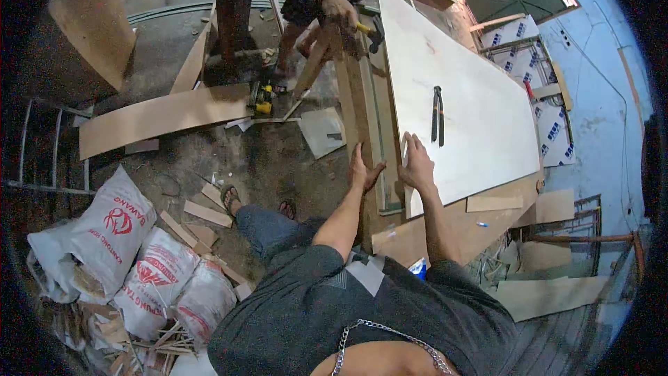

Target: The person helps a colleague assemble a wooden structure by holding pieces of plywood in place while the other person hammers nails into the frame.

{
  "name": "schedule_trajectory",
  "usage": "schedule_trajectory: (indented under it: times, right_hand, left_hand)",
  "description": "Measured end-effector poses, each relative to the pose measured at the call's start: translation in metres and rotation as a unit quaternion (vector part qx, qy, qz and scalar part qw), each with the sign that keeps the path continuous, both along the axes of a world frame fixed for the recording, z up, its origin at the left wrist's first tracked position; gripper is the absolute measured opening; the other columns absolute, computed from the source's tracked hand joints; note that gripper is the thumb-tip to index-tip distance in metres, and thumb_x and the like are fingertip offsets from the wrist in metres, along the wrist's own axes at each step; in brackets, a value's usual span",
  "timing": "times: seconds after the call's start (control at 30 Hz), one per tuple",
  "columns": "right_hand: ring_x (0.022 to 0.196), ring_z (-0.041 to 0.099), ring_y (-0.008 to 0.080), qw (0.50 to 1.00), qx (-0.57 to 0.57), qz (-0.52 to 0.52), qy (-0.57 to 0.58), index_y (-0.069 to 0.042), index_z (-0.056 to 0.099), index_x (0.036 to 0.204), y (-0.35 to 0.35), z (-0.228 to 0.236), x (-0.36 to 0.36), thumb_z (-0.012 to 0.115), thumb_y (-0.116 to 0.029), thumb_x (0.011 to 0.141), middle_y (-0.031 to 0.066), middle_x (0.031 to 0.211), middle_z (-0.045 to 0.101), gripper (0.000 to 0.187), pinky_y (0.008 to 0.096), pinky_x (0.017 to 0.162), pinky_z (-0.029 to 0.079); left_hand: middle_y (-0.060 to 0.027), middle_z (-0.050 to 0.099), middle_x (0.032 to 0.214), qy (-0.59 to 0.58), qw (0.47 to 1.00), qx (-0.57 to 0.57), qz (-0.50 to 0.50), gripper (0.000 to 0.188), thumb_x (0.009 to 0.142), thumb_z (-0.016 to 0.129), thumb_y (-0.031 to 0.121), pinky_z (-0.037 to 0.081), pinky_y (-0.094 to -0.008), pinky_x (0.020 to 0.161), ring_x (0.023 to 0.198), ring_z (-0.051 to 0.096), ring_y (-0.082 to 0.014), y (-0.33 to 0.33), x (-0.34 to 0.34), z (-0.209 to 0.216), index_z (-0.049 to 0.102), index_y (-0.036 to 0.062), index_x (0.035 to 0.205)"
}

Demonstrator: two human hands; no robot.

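Your left hand: just right of centre, the left hand [365, 170] spread wide, thumb apart from the fingers, against the wooden frame [346, 90].
Your right hand: at 3 o'clock from the left, just beside it, the right hand [417, 165] rests on the edge of the white panel [473, 97], fingers bent; you cannot tell how tightly they close.
White panel: runs from your right hand toward 1 and 2 o'clock, its near end over a brown board [449, 226].
Wooden frame: stretches from your left hand up toward 12 o'clock, along the panel's left side.
Pincers: the dark pincers [437, 117] lie on the panel, at 1 o'clock from your right hand.
Co-worker: near 12 o'clock, a co-worker's hand [339, 12] by the yellow handle of a hammer [376, 35] above the frame.
Drill: a yellow drill [262, 102] sits at 10 o'clock from your left hand.
Sacks: white sacks [156, 275] stand at 8 o'clock.
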State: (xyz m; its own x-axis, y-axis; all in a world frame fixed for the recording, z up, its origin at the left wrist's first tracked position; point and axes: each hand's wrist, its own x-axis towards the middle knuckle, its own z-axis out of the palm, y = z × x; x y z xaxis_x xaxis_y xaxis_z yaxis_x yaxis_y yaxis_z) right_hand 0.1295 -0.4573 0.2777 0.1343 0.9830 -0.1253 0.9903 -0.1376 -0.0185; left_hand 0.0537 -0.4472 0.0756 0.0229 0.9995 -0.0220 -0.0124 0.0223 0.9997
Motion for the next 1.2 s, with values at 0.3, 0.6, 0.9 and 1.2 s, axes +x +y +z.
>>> schedule_trajectory:
  times: [0.3,0.6,0.9,1.2]
  right_hand:
    - [0.117,0.041,0.0353,0.999,0.042,0.026,-0.004,-0.010,0.026,0.135,-0.003,-0.005,0.007,0.073,-0.013,0.059,0.0181,0.130,0.038,0.090,0.0469,0.081,0.048]
    - [0.117,0.041,0.0360,0.999,0.026,0.037,0.001,-0.012,0.026,0.134,-0.003,-0.005,0.006,0.072,-0.014,0.060,0.0197,0.131,0.037,0.087,0.0474,0.080,0.048]
    - [0.120,0.038,0.0372,1.000,0.026,0.007,0.006,-0.011,0.026,0.134,-0.003,-0.003,0.008,0.071,-0.011,0.060,0.0220,0.133,0.035,0.087,0.0471,0.088,0.044]
    - [0.120,0.039,0.0382,0.999,0.037,0.006,0.017,-0.010,0.027,0.134,-0.008,0.004,0.002,0.070,-0.014,0.063,0.0236,0.133,0.036,0.083,0.0471,0.089,0.044]
  left_hand:
    - [-0.0220,0.032,0.136,-0.091,0.996,0.007,-0.011,0.101,0.064,0.079,0.032,0.031,-0.0432,0.102,0.123,0.035,-0.0348,0.000,0.005,-0.002,0.014,0.0069,0.138]
    - [-0.0201,0.030,0.137,-0.212,0.977,-0.004,-0.017,0.098,0.067,0.078,0.027,0.032,-0.0431,0.100,0.123,0.035,-0.0326,0.004,0.015,-0.016,0.014,0.0087,0.139]
    - [-0.0204,0.031,0.135,-0.099,0.995,-0.011,-0.013,0.099,0.066,0.078,0.027,0.031,-0.0439,0.101,0.124,0.033,-0.0339,0.000,0.001,0.027,0.014,0.0076,0.138]
    - [-0.0206,0.031,0.135,-0.105,0.994,0.026,0.004,0.101,0.064,0.079,0.035,0.030,-0.0430,0.102,0.124,0.033,-0.0343,-0.002,-0.001,0.012,0.016,0.0050,0.138]
